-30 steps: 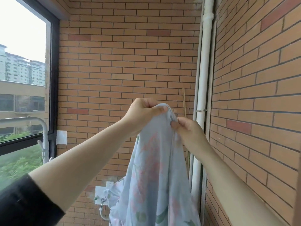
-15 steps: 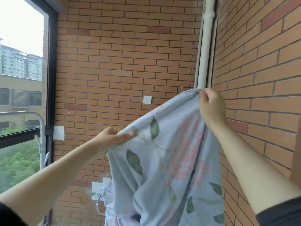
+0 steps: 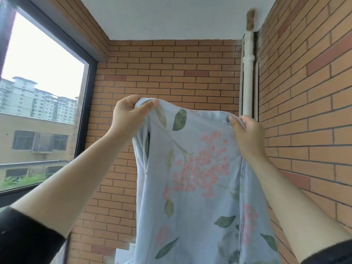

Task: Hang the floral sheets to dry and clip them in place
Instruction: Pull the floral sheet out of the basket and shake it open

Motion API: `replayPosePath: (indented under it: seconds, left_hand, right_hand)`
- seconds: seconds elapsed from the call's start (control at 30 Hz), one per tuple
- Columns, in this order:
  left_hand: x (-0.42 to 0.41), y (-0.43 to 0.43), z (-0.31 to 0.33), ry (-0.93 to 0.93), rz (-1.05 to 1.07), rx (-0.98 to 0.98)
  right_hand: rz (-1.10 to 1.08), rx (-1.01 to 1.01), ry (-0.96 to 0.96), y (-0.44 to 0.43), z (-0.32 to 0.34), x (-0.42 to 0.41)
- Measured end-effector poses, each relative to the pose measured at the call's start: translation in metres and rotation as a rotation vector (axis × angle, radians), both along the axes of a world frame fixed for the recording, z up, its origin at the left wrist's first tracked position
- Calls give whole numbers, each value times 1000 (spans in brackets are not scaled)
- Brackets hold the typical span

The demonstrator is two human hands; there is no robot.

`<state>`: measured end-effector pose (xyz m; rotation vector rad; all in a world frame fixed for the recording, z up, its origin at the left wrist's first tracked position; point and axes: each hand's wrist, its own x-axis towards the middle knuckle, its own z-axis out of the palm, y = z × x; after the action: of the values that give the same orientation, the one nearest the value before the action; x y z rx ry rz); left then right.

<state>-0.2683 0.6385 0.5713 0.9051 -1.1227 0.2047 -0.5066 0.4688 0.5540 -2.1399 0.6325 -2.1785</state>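
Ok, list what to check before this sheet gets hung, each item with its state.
1. Left hand grips the floral sheet at its top edge: ok.
2. Right hand grips the same edge: ok.
3. Edge spread between the hands: ok, though cloth is bunched under the left hand.
4. Line or rail to hang it on: cannot tell, none in view.
5. Clips within reach: cannot tell, none in view.
6. Lower hem off the floor: cannot tell, out of frame.

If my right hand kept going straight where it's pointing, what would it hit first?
Likely the back brick wall, left of the white pipe; nothing shows ahead of the right hand, but depth is unclear.
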Motion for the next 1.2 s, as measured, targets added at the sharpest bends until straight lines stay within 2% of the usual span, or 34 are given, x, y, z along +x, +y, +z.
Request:
replayPosePath:
  seconds: [0.13,0.23,0.3,0.37,0.5,0.63,0.77,0.93,1.03,1.2]
  left_hand:
    - [12,-6,-21,-43,51,217]
    - [21,-22,-44,-109,33,406]
    - [18,-30,-58,-125,-25,456]
    - [10,-38,-67,-143,-66,490]
    - [-10,-53,-80,-244,-178,542]
    - [-9,-70,-94,-234,-205,570]
    - [0,-73,-99,-198,-268,595]
    - [18,-79,-125,-207,-343,787]
    - [24,-85,-152,-90,-432,858]
    - [27,-87,-170,-42,-521,887]
  right_hand:
    - [32,167,108,-8,-18,16]
    - [186,290,91,-3,-43,26]
    - [353,374,134,6,-58,32]
    - [517,463,271,13,-72,40]
    - [630,598,561,9,-95,50]
    - [721,628,693,-1,-111,47]
    - [530,527,615,-12,-111,46]
    - [404,343,309,-18,-85,50]
    - [366,309,250,-20,-74,54]
    - [309,259,160,-18,-57,60]
